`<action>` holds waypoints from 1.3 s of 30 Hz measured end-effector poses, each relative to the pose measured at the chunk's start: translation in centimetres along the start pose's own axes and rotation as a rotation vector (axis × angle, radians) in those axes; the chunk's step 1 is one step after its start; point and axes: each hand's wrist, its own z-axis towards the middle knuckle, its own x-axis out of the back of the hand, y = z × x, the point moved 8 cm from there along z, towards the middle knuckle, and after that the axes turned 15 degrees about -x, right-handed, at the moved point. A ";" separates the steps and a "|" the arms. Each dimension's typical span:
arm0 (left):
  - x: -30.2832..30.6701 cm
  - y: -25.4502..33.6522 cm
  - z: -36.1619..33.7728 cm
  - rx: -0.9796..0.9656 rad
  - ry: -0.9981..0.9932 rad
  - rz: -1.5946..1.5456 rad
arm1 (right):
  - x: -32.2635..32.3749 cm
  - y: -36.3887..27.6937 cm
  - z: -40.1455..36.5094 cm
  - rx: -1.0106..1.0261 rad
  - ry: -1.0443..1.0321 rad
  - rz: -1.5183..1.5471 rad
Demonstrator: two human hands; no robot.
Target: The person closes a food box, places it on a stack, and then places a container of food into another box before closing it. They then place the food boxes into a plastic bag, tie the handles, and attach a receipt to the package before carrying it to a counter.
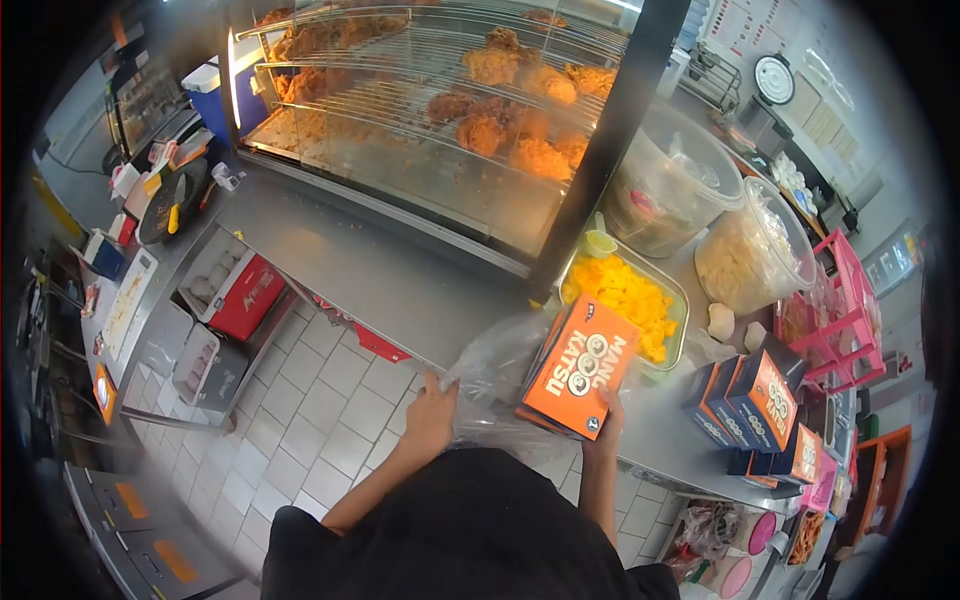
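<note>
My right hand [604, 425] grips the near right corner of an orange and dark blue takeaway box [580, 365] printed "MANG KATSU". The box is tilted over the counter's front edge. A clear plastic bag [490, 385] spreads to the left of the box and partly under it. Closed on the bag's left edge are the fingers of my left hand [431, 413]. Just beyond the box sits a metal tray [683, 310] of yellow cubed food [630, 300], partly covered by the box in this view.
A heated glass display case [400, 200] with fried chicken [490, 125] on racks stands at the back. Two clear plastic tubs [755, 250] are at the right, near a pink basket [850, 300]. Several stacked takeaway boxes [750, 400] sit on the steel counter [330, 265].
</note>
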 end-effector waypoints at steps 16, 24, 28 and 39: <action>1.9 -0.7 6.6 0.074 0.292 0.283 | 1.8 -2.9 -0.2 0.026 0.140 -0.377; 2.3 6.1 7.5 -0.184 0.256 0.348 | -12.2 -2.5 -3.4 0.508 0.383 -1.783; -4.1 5.2 10.8 -0.701 0.217 0.204 | -12.8 6.0 0.8 0.522 0.085 -1.903; -8.8 -1.2 12.7 -0.510 -0.305 -0.037 | -7.8 8.2 4.5 0.491 0.329 -1.068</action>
